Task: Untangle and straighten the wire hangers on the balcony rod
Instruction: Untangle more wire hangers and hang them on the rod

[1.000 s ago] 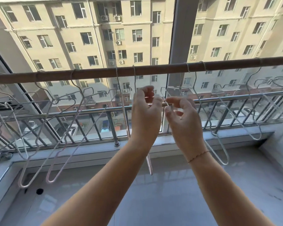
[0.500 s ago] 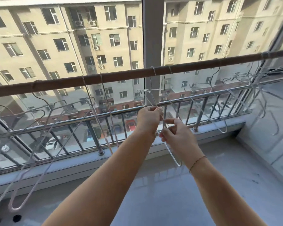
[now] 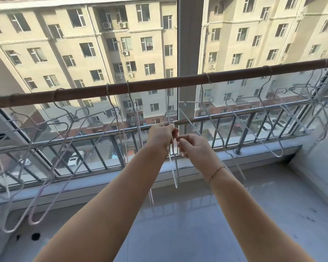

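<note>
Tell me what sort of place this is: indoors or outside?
Most likely an enclosed apartment balcony, several floors up: a brown horizontal drying rod carries thin white wire hangers, a steel railing runs beyond it, and a beige multi-storey apartment block stands opposite, with parked cars below.

Brown rod [image 3: 159,85] slants above the fingers [image 3: 169,128], wire hooked all along it: tangled hangers [image 3: 72,118] left of the fingers, a thin hanger [image 3: 175,173] pinched in them, more hangers [image 3: 261,103] to their right.

No text, label, brand, number or sign can be read anywhere, neither on the hangers [image 3: 175,163], the rod [image 3: 159,85], nor the building [image 3: 83,44] at twelve o'clock.
</note>
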`<state>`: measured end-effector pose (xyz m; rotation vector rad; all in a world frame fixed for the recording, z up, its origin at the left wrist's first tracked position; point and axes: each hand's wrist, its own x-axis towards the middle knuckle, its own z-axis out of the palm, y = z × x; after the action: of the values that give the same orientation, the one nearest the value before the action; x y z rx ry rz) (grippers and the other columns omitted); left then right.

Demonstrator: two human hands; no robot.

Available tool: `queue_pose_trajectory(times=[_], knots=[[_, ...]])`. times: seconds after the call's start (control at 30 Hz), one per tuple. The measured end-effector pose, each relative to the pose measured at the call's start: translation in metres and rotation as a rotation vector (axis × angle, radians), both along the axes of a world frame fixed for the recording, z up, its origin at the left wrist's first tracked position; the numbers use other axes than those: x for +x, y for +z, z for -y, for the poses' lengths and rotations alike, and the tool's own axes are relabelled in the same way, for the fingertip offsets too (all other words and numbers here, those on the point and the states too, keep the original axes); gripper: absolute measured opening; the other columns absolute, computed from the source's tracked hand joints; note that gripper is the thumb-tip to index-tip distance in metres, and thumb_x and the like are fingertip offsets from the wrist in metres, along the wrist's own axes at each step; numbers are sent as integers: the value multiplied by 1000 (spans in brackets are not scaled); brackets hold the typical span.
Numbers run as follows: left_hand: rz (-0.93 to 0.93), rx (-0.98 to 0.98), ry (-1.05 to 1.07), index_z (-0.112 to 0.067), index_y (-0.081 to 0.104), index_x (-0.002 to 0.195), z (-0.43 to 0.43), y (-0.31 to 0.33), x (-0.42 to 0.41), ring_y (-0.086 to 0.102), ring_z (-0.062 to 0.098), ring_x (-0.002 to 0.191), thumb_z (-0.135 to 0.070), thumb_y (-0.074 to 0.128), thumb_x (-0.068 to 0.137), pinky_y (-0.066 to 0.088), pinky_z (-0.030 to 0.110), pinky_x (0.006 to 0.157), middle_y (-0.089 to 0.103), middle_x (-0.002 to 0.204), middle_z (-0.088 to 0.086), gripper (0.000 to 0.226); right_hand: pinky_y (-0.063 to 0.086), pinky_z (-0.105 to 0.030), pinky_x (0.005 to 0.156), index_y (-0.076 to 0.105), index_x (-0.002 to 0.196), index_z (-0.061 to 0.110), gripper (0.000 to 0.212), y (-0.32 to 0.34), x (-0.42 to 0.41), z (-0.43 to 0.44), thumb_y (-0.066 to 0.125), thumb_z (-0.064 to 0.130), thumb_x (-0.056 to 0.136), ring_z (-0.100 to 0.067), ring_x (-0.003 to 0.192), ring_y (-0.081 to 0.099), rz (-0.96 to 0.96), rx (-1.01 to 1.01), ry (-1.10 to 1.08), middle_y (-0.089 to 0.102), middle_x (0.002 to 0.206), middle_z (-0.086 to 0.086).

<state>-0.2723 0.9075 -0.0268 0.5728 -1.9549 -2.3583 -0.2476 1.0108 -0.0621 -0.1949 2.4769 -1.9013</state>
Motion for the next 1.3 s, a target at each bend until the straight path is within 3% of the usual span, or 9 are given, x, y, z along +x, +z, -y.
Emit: queue_pose_trajectory(times=[0.13,0.33,0.47,0.6,0.77,0.9,1.0,1.07,1.3], knots=[[87,-84,-81,-8,61,100,5,-25,22,51,12,59,-4,45,94,42,15,42,57,70,5,18,51,-37,84,61,108,13,22,-22,2,-13,49,17,90,-16,87,59,41,38,-48,63,91,0],[134,-218,-137,-10,62,99,3,-53,60,44,9,57,-4,42,95,37,11,44,55,69,3,22,40,-26,94,49,125,13,35,-41,2,-17,46,7,90,-21,114,53,21,96,-42,54,116,0],[146,-268,-154,-12,64,100,8,-68,76,44,9,60,-7,41,96,35,13,50,54,72,1,24,25,-27,106,32,140,17,54,-56,6,-19,46,5,89,-21,134,34,-50,328,31,37,144,-4],[144,-309,-194,-15,67,98,22,-77,91,42,9,62,-8,45,95,34,8,48,54,72,0,23,20,-34,111,38,137,21,50,-66,5,-26,50,15,89,-20,139,26,-114,586,78,28,149,-4],[132,-420,-242,-21,70,87,45,-92,104,47,13,74,-8,47,93,35,18,59,60,81,3,26,27,-35,101,61,105,24,19,-73,5,-30,52,28,88,-17,119,44,-156,666,86,56,121,3],[126,-646,-127,-28,69,74,57,-112,100,48,26,65,-15,51,90,42,32,67,61,70,1,27,46,-35,83,63,85,20,10,-77,16,-33,57,28,87,-13,85,60,-50,583,224,67,84,5],[131,-884,-19,-24,68,98,54,-112,99,53,28,107,-21,55,88,40,34,97,62,106,5,17,46,-30,69,59,76,20,15,-77,30,-34,55,26,88,-9,64,57,-23,539,224,69,66,3],[100,-961,45,-22,64,107,47,-109,100,45,23,115,-26,56,89,33,32,100,54,115,5,20,47,-31,68,58,75,19,15,-75,38,-34,55,24,88,-13,60,58,-12,489,184,68,62,0],[-35,-474,-145,-14,69,87,7,-89,100,61,8,77,-33,62,86,46,21,72,69,80,-3,20,53,-33,58,59,80,11,18,-54,62,-23,47,3,90,-15,56,56,129,120,131,61,57,-1]])
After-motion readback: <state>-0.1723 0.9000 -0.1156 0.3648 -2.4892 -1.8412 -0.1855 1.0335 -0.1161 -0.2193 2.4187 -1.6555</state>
